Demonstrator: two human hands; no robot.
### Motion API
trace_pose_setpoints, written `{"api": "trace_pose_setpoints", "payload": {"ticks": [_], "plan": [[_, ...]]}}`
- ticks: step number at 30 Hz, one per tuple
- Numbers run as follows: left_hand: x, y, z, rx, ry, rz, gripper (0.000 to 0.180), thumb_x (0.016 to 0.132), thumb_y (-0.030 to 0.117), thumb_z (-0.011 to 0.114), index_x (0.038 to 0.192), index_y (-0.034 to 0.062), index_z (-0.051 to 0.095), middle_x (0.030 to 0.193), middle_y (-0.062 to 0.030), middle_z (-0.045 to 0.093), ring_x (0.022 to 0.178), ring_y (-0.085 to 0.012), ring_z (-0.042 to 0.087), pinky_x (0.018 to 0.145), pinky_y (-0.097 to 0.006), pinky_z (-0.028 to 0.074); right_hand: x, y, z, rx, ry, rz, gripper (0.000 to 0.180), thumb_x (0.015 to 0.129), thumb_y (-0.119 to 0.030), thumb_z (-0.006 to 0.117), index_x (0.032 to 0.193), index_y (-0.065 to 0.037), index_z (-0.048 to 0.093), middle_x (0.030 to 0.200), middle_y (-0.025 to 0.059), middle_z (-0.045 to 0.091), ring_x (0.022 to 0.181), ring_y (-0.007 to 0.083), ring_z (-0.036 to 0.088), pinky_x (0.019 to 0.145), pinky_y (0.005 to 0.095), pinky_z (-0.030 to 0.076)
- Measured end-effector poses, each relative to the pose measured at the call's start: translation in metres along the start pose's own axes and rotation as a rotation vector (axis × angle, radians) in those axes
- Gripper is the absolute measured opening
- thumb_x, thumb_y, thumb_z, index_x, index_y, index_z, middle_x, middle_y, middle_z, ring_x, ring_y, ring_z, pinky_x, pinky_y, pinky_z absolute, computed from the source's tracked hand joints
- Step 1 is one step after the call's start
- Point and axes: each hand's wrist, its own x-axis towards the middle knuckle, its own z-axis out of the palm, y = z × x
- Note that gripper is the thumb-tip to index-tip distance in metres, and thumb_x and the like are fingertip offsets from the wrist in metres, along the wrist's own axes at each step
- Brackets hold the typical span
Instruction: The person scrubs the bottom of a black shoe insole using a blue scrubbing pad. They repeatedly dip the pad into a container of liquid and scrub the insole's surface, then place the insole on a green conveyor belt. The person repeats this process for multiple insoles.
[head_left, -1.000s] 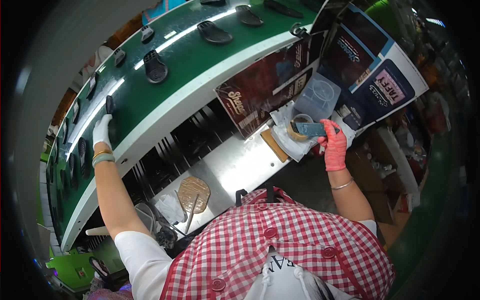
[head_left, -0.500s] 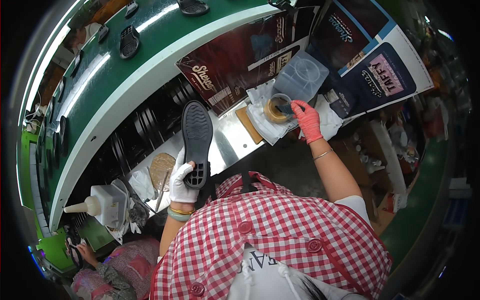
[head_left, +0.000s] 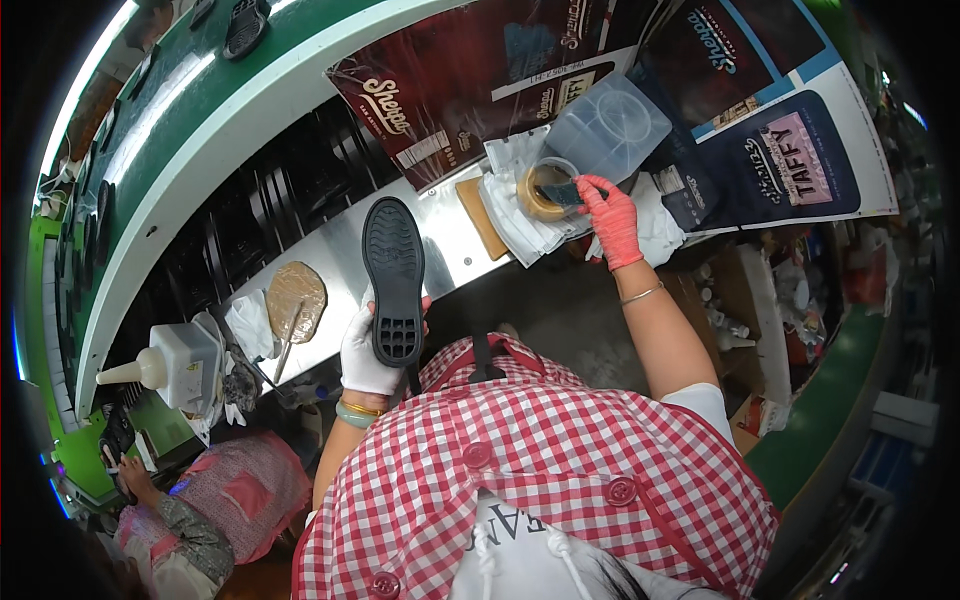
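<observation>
- steel counter (head_left: pixel 440 255) lies beside a green conveyor (head_left: pixel 200 100).
- left hand (head_left: pixel 368 352) grips a black shoe sole (head_left: pixel 394 280), tread up.
- right hand (head_left: pixel 610 220) pinches a brush (head_left: pixel 562 194) in a glue cup (head_left: pixel 540 190).

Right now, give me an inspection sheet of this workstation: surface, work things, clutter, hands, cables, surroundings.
Surface: metal bench beside a green conveyor; a brown glue patch on the bench.
Work things: black shoe sole, tread side up, over the bench; round glue pot on white cloths.
Clutter: clear plastic lid, white squeeze bottle, dark printed sheets.
Hands: left hand, white glove, fingers gripping the sole's heel end; right hand, red glove, holding a dark tool at the pot.
Cables: nothing seen.
Surroundings: more soles on the conveyor; another person at lower left.
</observation>
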Motion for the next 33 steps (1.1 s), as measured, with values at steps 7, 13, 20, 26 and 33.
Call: {"api": "trace_pose_setpoints", "payload": {"ticks": [7, 13, 20, 26, 33], "plan": [[0.005, -0.016, -0.011, -0.013, 0.007, 0.095, 0.052, 0.096, 0.043, 0.040, 0.134, 0.0071, 0.043, 0.124, -0.0190, 0.055, 0.111, -0.0328, 0.058, 0.083, -0.042, 0.053, -0.018, -0.011, -0.002, 0.194, -0.013, 0.167, 0.028, 0.091, -0.031, 0.063, 0.104, -0.007, 0.065, 0.080, 0.0002, 0.063, 0.055, 0.0025, 0.050, 0.046, 0.0159, 0.034], [-0.003, -0.015, 0.008, -0.118, -0.040, 0.121, 0.067, 0.094, 0.059, 0.033, 0.137, 0.0086, 0.039, 0.125, -0.0177, 0.054, 0.108, -0.0325, 0.058, 0.081, -0.044, 0.052, -0.082, -0.080, 0.058, 0.372, -0.366, 0.084, 0.024, 0.094, -0.027, 0.059, 0.101, -0.004, 0.064, 0.080, 0.0021, 0.064, 0.057, 0.0050, 0.059, 0.046, 0.0154, 0.040], [-0.013, -0.012, 0.041, -0.074, -0.001, 0.183, 0.080, 0.086, 0.073, 0.035, 0.131, 0.0075, 0.045, 0.115, -0.0175, 0.058, 0.098, -0.0297, 0.059, 0.078, -0.042, 0.049, -0.131, -0.118, 0.109, 0.336, -0.453, 0.047, 0.025, 0.095, -0.025, 0.056, 0.103, -0.003, 0.064, 0.084, 0.0034, 0.066, 0.062, 0.0076, 0.063, 0.051, 0.0167, 0.045], [-0.015, -0.012, 0.044, -0.040, -0.057, 0.163, 0.083, 0.086, 0.074, 0.030, 0.139, 0.0107, 0.036, 0.122, -0.0159, 0.053, 0.103, -0.0282, 0.059, 0.081, -0.040, 0.051, -0.130, -0.114, 0.114, 0.280, -0.479, 0.050, 0.024, 0.095, -0.023, 0.056, 0.103, -0.002, 0.064, 0.083, 0.0037, 0.066, 0.065, 0.0086, 0.064, 0.052, 0.0185, 0.046], [-0.009, -0.011, 0.040, -0.084, -0.069, 0.169, 0.074, 0.088, 0.069, 0.033, 0.134, 0.0121, 0.044, 0.122, -0.0129, 0.056, 0.108, -0.0259, 0.056, 0.095, -0.045, 0.043, -0.140, -0.115, 0.107, 0.187, -0.568, 0.012, 0.024, 0.096, -0.024, 0.054, 0.104, -0.003, 0.063, 0.089, 0.0033, 0.066, 0.066, 0.0078, 0.063, 0.054, 0.0169, 0.045]]}}
